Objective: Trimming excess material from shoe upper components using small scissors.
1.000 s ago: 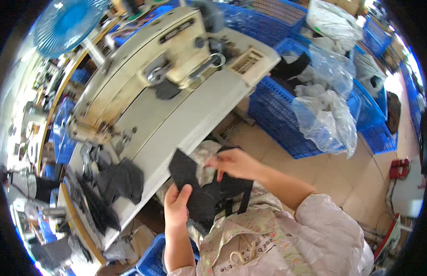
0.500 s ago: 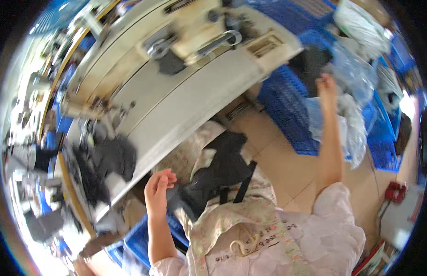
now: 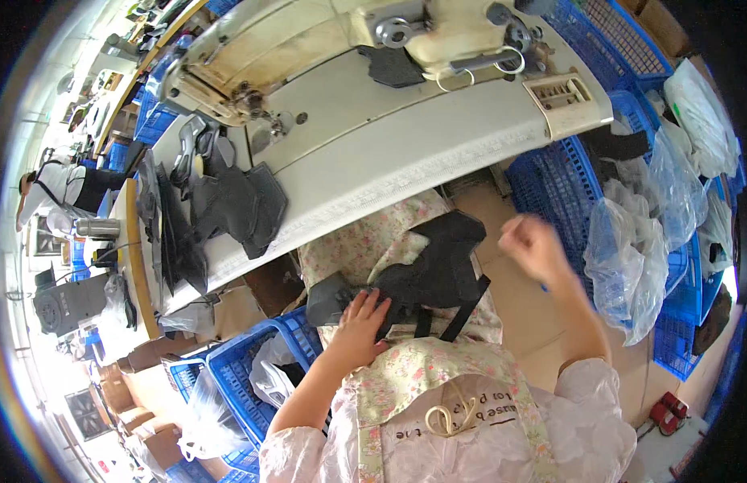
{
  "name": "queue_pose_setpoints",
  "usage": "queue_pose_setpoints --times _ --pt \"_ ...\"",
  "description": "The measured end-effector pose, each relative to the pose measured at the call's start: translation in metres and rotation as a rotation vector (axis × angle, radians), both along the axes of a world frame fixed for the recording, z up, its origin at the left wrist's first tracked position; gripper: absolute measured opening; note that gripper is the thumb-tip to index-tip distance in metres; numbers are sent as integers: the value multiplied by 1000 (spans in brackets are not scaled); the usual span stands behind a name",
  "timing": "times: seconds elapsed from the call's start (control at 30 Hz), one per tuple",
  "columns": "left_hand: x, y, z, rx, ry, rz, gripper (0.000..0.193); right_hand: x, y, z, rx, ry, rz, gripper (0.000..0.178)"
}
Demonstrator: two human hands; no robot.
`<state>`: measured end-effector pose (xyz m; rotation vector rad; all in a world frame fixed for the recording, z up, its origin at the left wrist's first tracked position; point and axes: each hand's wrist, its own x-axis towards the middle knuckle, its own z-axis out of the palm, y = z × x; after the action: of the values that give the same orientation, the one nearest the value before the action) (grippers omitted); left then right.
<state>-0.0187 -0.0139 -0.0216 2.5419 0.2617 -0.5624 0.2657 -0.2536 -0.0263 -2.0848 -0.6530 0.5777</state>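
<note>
Black cut fabric pieces [image 3: 434,270] lie in a loose heap across my lap, on a floral apron [image 3: 405,362]. My left hand [image 3: 357,330] rests on the heap's left part, fingers stretched out over the cloth. To the right of the lap, my right hand [image 3: 536,248] hangs in the air above the floor. Its fingers are curled in and slightly blurred, and nothing shows in them. Two narrow black straps [image 3: 465,310] stick out at the heap's lower right.
A sewing machine [image 3: 458,36] stands on the pale table [image 3: 405,161], with a dark piece [image 3: 392,66] by it. More black pieces [image 3: 236,197] overhang the table's left end. Blue baskets stand right [image 3: 554,181] and lower left [image 3: 236,370], with clear plastic bags [image 3: 631,258] at the right one.
My right hand has come back from over the right basket toward my lap, its fingers curled. My left hand has lowered onto the black pieces. The whole view has shifted.
</note>
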Motion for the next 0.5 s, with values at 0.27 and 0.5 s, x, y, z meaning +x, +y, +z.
queue_pose_setpoints --times 0.27,0.5 --pt "36 -3 -3 -18 -162 -26 70 -78 23 -40 89 304 -80 31" --pt "35 -7 -2 120 -93 -9 61 -101 61 45 311 618 -231 21"
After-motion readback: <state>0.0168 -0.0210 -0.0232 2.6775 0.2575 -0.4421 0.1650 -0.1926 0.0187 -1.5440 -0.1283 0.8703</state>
